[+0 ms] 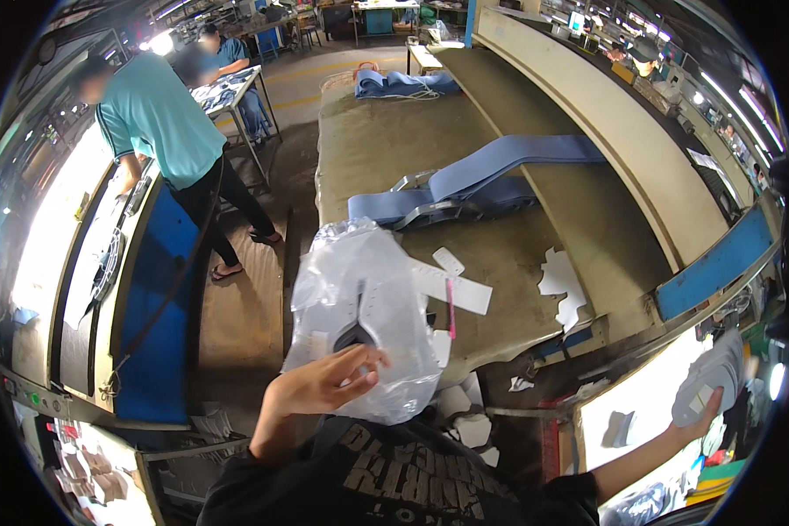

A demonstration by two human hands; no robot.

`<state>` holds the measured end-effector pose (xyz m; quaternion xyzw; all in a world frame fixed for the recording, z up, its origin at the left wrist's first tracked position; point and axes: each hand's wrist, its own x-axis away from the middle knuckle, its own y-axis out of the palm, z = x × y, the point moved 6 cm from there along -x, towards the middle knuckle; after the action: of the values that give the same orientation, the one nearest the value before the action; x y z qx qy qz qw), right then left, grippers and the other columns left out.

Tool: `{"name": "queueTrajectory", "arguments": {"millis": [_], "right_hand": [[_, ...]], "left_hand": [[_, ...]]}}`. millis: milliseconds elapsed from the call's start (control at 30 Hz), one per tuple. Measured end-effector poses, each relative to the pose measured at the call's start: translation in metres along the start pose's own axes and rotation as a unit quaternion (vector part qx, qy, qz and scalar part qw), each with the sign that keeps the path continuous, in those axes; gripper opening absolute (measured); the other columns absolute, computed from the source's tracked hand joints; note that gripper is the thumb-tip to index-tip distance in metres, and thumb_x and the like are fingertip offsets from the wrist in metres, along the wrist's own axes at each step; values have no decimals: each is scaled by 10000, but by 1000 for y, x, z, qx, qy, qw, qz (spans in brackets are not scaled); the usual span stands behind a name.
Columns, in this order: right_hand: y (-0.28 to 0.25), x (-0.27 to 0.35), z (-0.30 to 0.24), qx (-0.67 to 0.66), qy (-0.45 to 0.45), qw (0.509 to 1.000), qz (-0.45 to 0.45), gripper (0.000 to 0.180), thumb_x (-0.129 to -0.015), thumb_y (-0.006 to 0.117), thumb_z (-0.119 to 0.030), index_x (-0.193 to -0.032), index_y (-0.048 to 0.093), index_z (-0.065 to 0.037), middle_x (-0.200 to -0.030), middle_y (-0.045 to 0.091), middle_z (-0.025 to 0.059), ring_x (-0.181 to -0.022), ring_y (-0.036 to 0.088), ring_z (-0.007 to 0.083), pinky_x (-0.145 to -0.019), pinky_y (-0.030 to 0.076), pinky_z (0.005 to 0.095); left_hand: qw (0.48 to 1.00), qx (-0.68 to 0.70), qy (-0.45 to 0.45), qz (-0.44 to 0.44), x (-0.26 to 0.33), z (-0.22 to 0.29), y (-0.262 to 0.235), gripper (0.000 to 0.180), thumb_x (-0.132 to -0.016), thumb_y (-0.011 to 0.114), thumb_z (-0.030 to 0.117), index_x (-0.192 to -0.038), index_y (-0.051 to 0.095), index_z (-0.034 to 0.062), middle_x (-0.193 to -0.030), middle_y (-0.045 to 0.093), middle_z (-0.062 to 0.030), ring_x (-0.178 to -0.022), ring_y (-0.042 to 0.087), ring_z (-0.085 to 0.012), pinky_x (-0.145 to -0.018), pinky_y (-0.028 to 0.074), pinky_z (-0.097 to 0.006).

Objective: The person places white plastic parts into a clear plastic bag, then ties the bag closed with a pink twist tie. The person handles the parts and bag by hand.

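My left hand (pixel 324 383) is in front of my chest, over the lower part of a clear plastic bag (pixel 324 263). Its fingers are loosely bent with a gap to the thumb, and I see nothing between them. A dark, curved piece (pixel 356 335) shows in the middle of the bag, which lies over the near edge of the worktable. Far out to the right, my right hand (pixel 700 419) grips a stack of grey cut pieces (pixel 707 386), held over a brightly lit surface.
Blue straps (pixel 491 171) lie folded across the green-brown table (pixel 386 140). White card templates (pixel 454 289) and a pink pen (pixel 451 309) are beside the bag. A cream machine beam (pixel 587 96) spans the right. At left, a person in teal (pixel 162 118) leans over a blue machine (pixel 162 316).
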<state>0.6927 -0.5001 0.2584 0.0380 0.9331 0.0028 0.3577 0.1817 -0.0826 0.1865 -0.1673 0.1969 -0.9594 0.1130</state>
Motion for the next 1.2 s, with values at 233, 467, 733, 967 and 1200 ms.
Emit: {"name": "queueTrajectory", "arguments": {"millis": [233,467,733,967,1200], "right_hand": [[204,188,-158,-302,22,911,-280,704,-1030,637,-368,-1585,402,-4,-1584,473,172,-1456,495,305,-1219,385,490],[337,395,-264,-295,270,846,-353,832,-1015,703,-282,-1650,260,23,-1660,334,246,-1521,399,370,-1227,380,500],[312,425,-267,-316,355,762,-441,1153,-833,950,-295,-1542,79,-33,-1501,384,241,-1438,453,337,-1180,425,456],[278,464,-251,-293,479,694,-450,1251,-906,898,-441,-1699,16,-43,-1655,328,213,-1520,407,325,-1215,392,484],[255,501,-233,-288,598,648,-374,1007,-1008,768,-513,-1658,174,-23,-1543,501,181,-1349,584,279,-1062,520,444]], "left_hand": [[935,164,290,125,30,13,-6,1141,-919,849,551,-1670,233,-47,-1741,228,-262,-1630,251,-385,-1285,276,-562],[903,139,260,312,47,-23,9,1245,-897,828,603,-1693,119,-40,-1722,32,-249,-1630,141,-404,-1313,242,-514],[873,268,293,284,75,-38,-77,772,-944,781,389,-1534,458,12,-1473,496,-185,-1381,507,-299,-1190,383,-444],[969,150,195,-3,29,-25,-95,586,-949,819,400,-1372,682,18,-1365,672,-156,-1345,588,-268,-1165,427,-405],[990,11,78,-115,-19,-40,-76,586,-1027,770,456,-1434,683,43,-1355,720,-103,-1270,638,-221,-1112,487,-352]]}}
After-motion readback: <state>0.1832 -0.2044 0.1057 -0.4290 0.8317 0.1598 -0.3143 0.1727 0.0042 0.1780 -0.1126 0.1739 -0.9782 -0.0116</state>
